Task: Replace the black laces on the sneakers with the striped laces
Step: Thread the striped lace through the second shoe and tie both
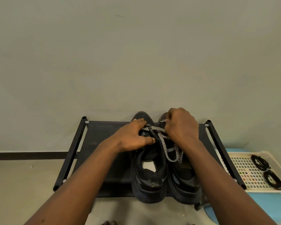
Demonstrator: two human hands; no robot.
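No text, label, brand or number can be read anywhere in the scene. The black sneakers [149, 181] show no legible mark, and the white tray [237, 154] at near right carries only small coloured squares, too small to read.

Greenish-grey wall [136, 54], dark skirting [23, 155], pale floor [19, 184]

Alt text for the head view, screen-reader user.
The right hand pinches a striped lace over the right sneaker while the left hand holds the left sneaker, both black, on a black rack. Coiled black laces lie in a white tray at right.
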